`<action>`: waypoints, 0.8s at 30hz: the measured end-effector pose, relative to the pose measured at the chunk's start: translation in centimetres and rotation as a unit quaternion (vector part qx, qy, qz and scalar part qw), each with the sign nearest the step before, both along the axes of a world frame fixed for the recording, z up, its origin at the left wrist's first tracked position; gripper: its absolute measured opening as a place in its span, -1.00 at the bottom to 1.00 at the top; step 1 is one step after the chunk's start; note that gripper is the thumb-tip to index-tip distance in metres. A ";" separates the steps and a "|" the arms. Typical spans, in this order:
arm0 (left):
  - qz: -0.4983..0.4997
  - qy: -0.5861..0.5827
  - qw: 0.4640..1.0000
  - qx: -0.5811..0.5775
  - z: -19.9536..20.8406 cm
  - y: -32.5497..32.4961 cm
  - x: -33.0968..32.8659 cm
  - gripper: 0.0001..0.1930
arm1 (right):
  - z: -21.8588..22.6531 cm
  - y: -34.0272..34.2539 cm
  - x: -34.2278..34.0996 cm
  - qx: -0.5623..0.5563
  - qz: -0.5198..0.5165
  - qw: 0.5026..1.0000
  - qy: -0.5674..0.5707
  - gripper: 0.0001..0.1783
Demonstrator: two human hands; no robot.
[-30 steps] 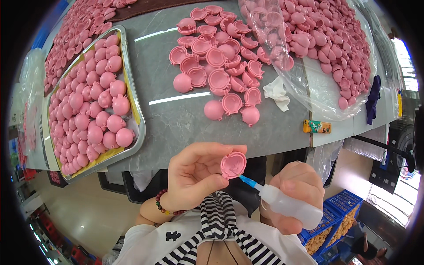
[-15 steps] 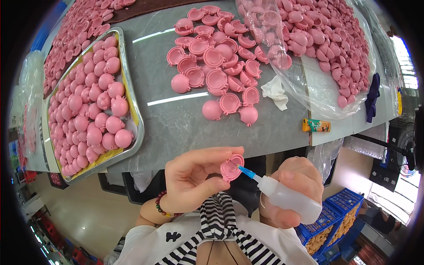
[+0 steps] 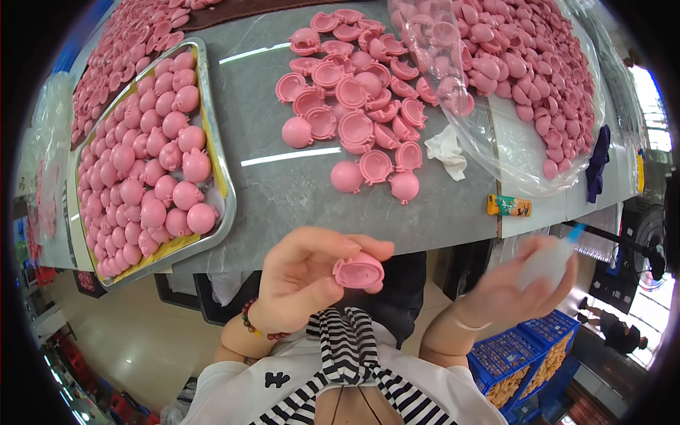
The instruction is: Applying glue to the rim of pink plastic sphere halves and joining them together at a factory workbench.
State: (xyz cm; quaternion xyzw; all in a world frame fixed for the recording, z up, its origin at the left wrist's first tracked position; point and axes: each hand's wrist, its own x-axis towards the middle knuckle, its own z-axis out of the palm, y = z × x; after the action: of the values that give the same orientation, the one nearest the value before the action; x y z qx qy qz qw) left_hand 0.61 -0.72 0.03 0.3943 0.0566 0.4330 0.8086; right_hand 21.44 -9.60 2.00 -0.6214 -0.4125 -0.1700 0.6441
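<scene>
My left hand [image 3: 297, 280] pinches a pink plastic half shell [image 3: 360, 273] between thumb and fingers, just off the near table edge, its hollow side showing. Off to the right, my right hand [image 3: 506, 287] is wrapped round a white squeeze bottle [image 3: 544, 268] with a blue needle tip [image 3: 575, 232]; both are smeared by motion. The tip points up and away from the shell. Beyond my hands, a loose group of pink half shells [image 3: 355, 127] lies on the grey table [image 3: 283, 198], some hollow side up, some dome up.
On the left stands a metal tray [image 3: 225, 219] full of closed pink balls [image 3: 152, 212]. A clear plastic bag [image 3: 520, 177] with a heap of pink shells [image 3: 510, 64] lies at the far right. Nearer are a crumpled white tissue [image 3: 446, 152], a lighter [image 3: 508, 206] and blue crates [image 3: 496, 361].
My right hand has swung to the right with the bottle, drawing its tip out of the half shell. My left hand has tilted the shell and shifted it slightly left.
</scene>
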 end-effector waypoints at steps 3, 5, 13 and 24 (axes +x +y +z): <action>-0.098 -0.043 0.977 -0.185 0.3 -0.3 -0.3 -0.72 | 0.5 -0.2 5.7 -0.050 -0.067 0.993 0.089 -0.62; -0.127 -0.070 0.963 -0.227 0.4 -0.3 0.1 -0.72 | 0.7 -1.5 10.2 -0.098 -0.098 0.983 0.123 -0.59; -0.079 -0.013 0.991 -0.107 0.9 -0.3 0.0 -0.54 | -0.8 -2.4 15.3 -0.148 -0.124 0.976 0.102 -0.50; -0.022 0.170 0.980 -0.098 1.9 -1.4 1.0 -0.47 | 3.1 6.7 13.0 -0.360 -0.046 0.874 -0.322 -0.68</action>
State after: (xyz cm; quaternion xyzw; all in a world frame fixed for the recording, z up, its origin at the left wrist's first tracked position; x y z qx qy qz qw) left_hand 1.57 -2.10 1.96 0.3822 0.2267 0.3338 0.8313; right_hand 34.41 -2.93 5.10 -0.7395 -0.6007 -0.2299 0.1984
